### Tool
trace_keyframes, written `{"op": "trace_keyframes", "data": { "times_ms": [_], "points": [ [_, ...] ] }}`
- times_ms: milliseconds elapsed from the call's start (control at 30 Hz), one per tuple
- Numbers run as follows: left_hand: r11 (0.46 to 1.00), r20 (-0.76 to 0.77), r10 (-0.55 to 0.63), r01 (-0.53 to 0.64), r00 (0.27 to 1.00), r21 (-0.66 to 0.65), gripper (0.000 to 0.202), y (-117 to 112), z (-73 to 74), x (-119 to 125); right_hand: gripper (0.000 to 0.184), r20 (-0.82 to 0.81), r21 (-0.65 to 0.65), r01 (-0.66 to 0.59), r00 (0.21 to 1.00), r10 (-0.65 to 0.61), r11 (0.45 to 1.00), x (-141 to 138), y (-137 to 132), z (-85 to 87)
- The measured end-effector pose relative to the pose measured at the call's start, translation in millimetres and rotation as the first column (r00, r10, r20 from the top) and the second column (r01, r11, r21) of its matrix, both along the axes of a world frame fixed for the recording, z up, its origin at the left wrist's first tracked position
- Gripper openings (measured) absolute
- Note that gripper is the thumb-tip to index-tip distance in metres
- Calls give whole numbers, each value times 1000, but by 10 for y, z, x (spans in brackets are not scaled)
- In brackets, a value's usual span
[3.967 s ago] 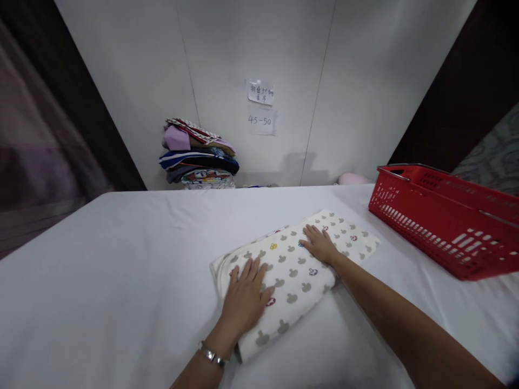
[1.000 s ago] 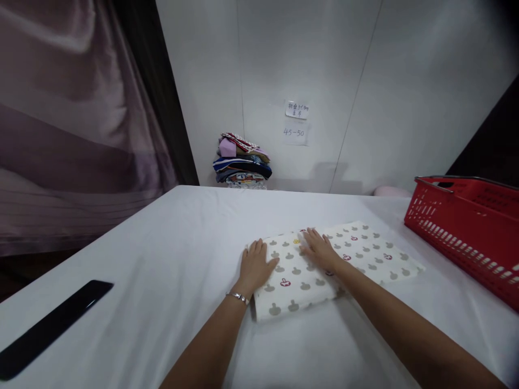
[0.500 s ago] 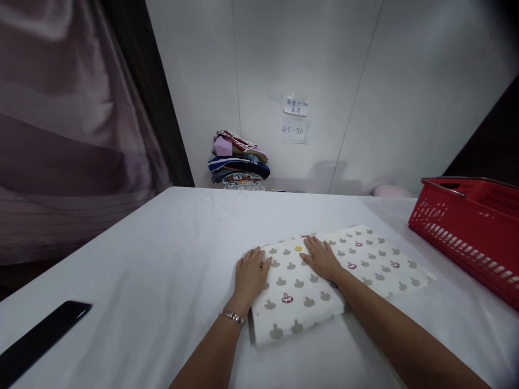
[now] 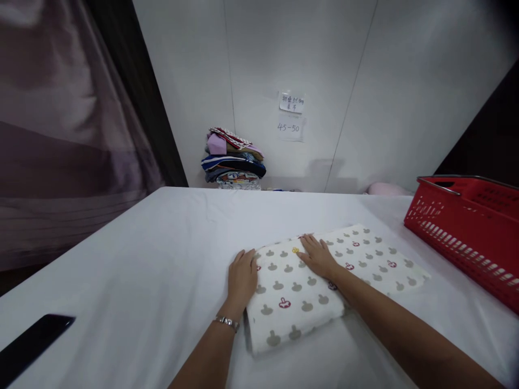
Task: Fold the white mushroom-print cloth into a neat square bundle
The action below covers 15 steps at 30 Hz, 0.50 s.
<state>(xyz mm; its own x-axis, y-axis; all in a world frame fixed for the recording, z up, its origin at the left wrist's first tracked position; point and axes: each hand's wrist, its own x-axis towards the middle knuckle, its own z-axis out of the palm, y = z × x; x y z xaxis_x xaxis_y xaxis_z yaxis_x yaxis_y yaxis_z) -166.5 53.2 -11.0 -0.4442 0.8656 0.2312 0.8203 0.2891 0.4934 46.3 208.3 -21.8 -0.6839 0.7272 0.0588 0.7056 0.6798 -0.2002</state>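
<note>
Cloth (image 4: 298, 305) lies folded, lower right of centre, seemingly being smoothed by the left hand (image 4: 242, 276) and right hand (image 4: 320, 258) (fingers extended flat, gripping nothing), the next move probably calling for light, even pressure.

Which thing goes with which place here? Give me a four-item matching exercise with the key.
Things
1. Mushroom-print cloth
2. Red plastic basket
3. Stack of folded fabrics
4. Paper reading "45-50"

Places
A. Up on the pale wall
B. Touched by the left hand and the right hand
C. Cut off by the picture's right edge
D. Showing just past the far edge of the white-covered table

Pairs: 1-B, 2-C, 3-D, 4-A
</note>
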Motion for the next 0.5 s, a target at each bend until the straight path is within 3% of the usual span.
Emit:
{"op": "trace_keyframes", "data": {
  "times_ms": [133, 300, 400, 500],
  "points": [
    [999, -60, -1, 3, 998, 45, 37, 13, -49, -40, 45, -68, -52, -30, 997, 26, 998, 35, 107, 89],
    [998, -124, 23, -16, 992, 57, 32, 1, -3, -17, 35, -149, -41, -161, 977, 154, 986, 74, 447, 229],
    [999, -118, 32, -27, 993, 37, 28, -17, 53, 5, 32, -61, -38, -245, 968, 243, 969, 62, 649, 255],
    [998, -113, 49, -45, 992, 39, 25, -21, 74, 13, 30, 68, -71, -253, 964, 258, 965, 25, 773, 297]
  ]
}}
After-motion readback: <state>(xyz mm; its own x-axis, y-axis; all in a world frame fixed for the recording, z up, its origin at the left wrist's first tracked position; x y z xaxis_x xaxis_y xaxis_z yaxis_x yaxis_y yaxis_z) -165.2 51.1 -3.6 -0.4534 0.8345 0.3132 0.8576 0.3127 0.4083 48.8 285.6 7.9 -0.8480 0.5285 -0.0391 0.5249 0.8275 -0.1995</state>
